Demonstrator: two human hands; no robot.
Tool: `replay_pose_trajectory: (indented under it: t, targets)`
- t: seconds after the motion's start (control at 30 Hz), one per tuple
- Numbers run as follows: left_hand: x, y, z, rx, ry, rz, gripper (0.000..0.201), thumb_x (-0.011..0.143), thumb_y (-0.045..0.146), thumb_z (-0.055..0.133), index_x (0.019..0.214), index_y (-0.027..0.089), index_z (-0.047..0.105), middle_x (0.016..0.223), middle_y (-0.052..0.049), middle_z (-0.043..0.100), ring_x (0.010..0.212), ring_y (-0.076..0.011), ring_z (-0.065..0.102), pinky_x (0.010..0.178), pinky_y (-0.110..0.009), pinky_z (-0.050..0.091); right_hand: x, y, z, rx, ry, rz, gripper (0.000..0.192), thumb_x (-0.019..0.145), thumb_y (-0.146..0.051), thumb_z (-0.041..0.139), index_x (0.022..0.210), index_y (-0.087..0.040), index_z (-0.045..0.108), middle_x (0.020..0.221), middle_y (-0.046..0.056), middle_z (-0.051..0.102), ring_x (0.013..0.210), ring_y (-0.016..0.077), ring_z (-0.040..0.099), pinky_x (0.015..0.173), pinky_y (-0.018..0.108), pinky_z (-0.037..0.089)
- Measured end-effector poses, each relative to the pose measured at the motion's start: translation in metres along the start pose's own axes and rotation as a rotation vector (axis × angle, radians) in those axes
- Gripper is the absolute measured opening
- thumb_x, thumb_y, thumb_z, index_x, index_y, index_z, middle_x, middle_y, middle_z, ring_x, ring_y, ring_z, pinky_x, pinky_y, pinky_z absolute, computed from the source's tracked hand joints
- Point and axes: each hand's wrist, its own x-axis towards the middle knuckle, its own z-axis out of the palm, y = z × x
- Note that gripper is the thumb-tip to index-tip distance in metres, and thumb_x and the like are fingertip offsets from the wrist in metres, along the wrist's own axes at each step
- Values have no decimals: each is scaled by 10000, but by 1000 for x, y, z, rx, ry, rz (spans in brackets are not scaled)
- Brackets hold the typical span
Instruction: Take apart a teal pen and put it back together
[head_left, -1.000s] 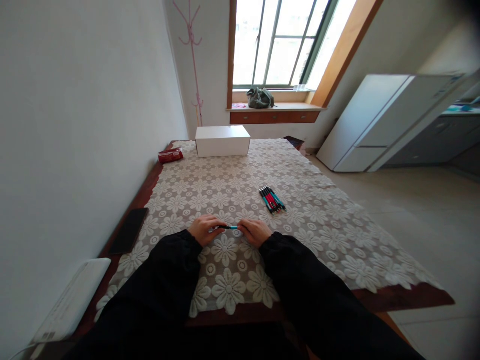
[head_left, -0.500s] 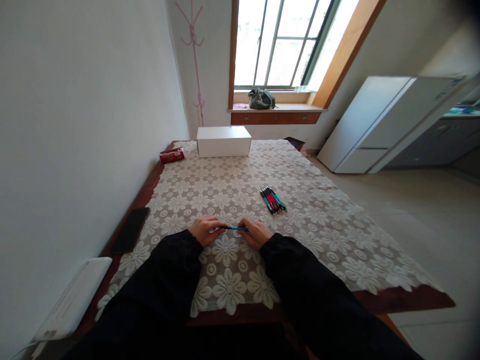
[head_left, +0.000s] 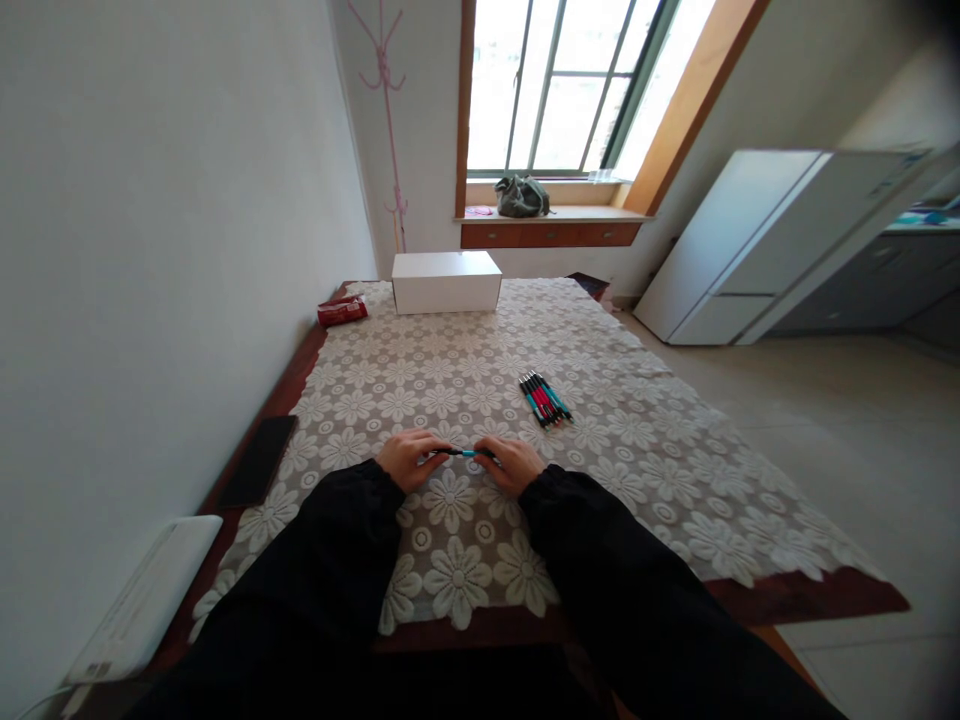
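So both hands are down on the white floral lace tablecloth (head_left: 465, 570), left hand (head_left: 405, 460) and right hand (head_left: 512, 464) each pinching an end of a slim teal-and-black pen (head_left: 466, 453) lying level between them, with a bundle of red, teal and black pens (head_left: 545, 399) just beyond to the right and a white rectangular cardboard box (head_left: 446, 281) way at the far edge.

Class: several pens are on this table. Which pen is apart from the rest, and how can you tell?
The blue-and-black pen, held at its ends between the left hand and right hand; the others lie in a bundle farther along the tablecloth.
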Motion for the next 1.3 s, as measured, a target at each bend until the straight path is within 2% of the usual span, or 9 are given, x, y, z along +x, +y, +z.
replay_pose_trajectory:
  t: [0.27,0.53,0.97,1.3]
  targets:
    - [0,1,0,0,-13,-21,244,918,392,560,1031,252,724,867,-23,699,760,-141,620,752,-274,492,0,1,2,23,22,8,237,932,-315,540,1153,-229,548,964,28,686,817,173,639,703,260,422]
    - [1,0,0,-4,-39,-35,259,922,407,551,1048,256,720,880,-23,701,767,-144,619,749,-276,491,0,2,3,50,47,12,122,911,-259,546,1024,-216,557,918,31,683,808,178,634,699,266,429]
    - [0,0,0,-7,-34,-25,244,924,396,556,1048,260,717,865,-12,705,776,-143,624,772,-278,493,0,3,4,71,46,-11,93,910,-257,560,991,-214,577,899,30,677,830,174,639,708,255,436]
    - [1,1,-1,-54,-38,-14,231,914,372,570,1046,250,715,931,-24,711,779,-139,631,776,-279,508,0,2,1,61,51,-64,117,935,-278,525,993,-213,604,915,44,676,844,188,626,743,275,448]
